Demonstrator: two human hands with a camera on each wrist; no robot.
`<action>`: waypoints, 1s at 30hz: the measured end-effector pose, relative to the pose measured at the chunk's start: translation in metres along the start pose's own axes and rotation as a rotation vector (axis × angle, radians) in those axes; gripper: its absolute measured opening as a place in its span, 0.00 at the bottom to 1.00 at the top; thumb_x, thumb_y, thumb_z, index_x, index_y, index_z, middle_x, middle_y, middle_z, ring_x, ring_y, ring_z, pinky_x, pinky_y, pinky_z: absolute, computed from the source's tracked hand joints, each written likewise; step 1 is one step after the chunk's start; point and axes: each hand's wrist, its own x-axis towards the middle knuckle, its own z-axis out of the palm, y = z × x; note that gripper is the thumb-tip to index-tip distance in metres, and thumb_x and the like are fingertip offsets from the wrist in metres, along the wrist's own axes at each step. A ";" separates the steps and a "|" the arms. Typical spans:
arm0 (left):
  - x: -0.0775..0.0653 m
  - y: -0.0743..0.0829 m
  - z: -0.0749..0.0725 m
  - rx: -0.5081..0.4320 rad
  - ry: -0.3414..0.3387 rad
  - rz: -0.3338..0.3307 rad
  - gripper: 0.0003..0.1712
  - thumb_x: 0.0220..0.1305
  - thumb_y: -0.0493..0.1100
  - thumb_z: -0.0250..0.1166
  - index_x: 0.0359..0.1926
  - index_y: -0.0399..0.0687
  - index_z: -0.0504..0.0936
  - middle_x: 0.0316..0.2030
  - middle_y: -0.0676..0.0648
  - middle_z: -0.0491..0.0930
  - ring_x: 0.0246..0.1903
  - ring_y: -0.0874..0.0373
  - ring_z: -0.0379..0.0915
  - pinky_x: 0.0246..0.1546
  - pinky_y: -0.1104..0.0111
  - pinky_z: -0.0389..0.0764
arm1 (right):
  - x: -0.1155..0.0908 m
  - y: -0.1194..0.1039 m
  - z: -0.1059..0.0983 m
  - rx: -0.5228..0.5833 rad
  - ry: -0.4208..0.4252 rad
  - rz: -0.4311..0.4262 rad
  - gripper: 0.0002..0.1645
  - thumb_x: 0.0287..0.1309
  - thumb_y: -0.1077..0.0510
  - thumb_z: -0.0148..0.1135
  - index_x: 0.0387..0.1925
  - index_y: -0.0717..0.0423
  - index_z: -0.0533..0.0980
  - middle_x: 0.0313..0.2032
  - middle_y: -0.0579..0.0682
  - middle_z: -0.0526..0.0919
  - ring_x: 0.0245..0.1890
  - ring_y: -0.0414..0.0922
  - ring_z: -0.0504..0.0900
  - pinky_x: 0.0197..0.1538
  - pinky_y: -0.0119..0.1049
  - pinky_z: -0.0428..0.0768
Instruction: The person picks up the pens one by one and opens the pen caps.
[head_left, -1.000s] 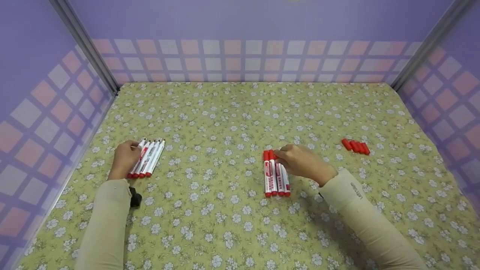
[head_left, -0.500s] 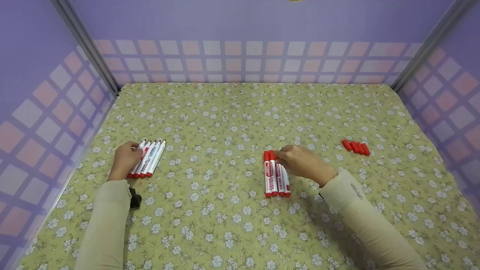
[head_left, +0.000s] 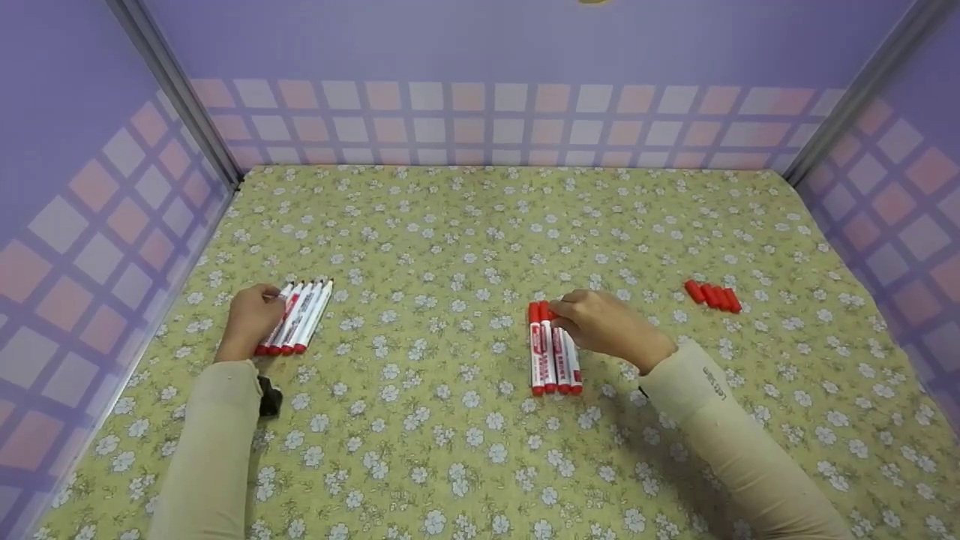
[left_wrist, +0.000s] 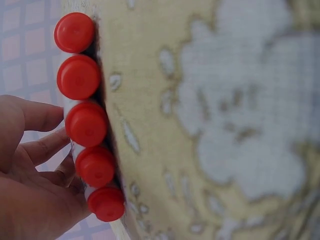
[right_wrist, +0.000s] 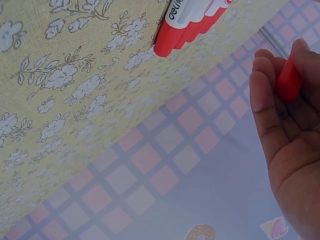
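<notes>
My left hand [head_left: 251,315] curls at the left side of a row of uncapped white markers [head_left: 301,319] with red end plugs. In the left wrist view, its thumb and fingers [left_wrist: 40,150] meet the barrels behind several red plugs [left_wrist: 86,125]; it seems to pinch a marker, though the grip is partly hidden. My right hand [head_left: 600,322] is over the top of a second row of markers [head_left: 541,356]; the two leftmost show red caps. In the right wrist view, that hand's thumb and fingers pinch a red marker cap [right_wrist: 289,82]. Its contact with a marker is hidden.
Several loose red caps [head_left: 712,295] lie side by side at the right of the flowered tablecloth [head_left: 435,420]. Purple tiled-pattern walls [head_left: 487,45] stand at the back and both sides. A small black object [head_left: 270,397] is at the left cuff.
</notes>
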 end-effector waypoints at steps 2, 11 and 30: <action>0.000 0.000 0.000 0.014 0.006 0.000 0.28 0.68 0.40 0.42 0.64 0.26 0.65 0.59 0.24 0.68 0.52 0.37 0.68 0.52 0.49 0.71 | 0.000 0.001 0.000 0.001 -0.003 -0.001 0.09 0.61 0.62 0.63 0.41 0.63 0.83 0.29 0.54 0.84 0.24 0.43 0.82 0.28 0.34 0.80; -0.002 0.009 0.003 0.021 0.058 0.044 0.26 0.69 0.40 0.46 0.64 0.29 0.67 0.56 0.27 0.69 0.54 0.33 0.64 0.50 0.48 0.69 | -0.002 0.001 -0.002 -0.012 -0.007 0.020 0.09 0.61 0.62 0.62 0.40 0.63 0.82 0.27 0.53 0.82 0.22 0.41 0.78 0.26 0.32 0.76; -0.011 0.058 0.034 -0.015 -0.029 0.238 0.24 0.72 0.40 0.45 0.63 0.33 0.69 0.51 0.34 0.73 0.29 0.55 0.67 0.30 0.64 0.69 | -0.012 0.022 -0.004 0.042 0.066 0.104 0.10 0.60 0.66 0.62 0.43 0.66 0.81 0.33 0.58 0.84 0.28 0.46 0.84 0.32 0.37 0.82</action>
